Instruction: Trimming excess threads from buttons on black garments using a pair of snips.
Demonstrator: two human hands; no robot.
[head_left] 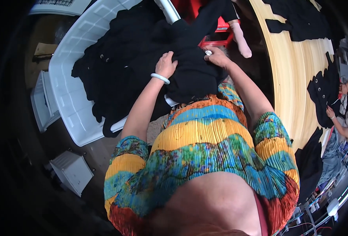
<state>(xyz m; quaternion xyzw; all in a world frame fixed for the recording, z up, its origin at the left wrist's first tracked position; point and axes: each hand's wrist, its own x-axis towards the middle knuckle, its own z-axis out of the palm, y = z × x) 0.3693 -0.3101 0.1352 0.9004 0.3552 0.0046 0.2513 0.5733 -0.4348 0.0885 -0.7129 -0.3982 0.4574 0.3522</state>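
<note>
A black garment [191, 74] lies across my lap and runs on into a heap of black cloth. On its left side my left hand [167, 66], with a pale bangle at the wrist, grips the fabric with curled fingers. Over the garment's right edge, my right hand [218, 57] is closed around a small whitish item [208, 52]; the fingers hide most of it, and I cannot make out its kind. Black garments [123, 51] with a few metal eyelets fill a large white plastic tub [70, 74] at my left.
A red stool [221, 42] and another person's foot in a pink sock [240, 41] are just ahead. At the right stands a wooden table [295, 82] with black garments. Another person's hands [331, 112] work there. White bins [72, 171] stand at the left.
</note>
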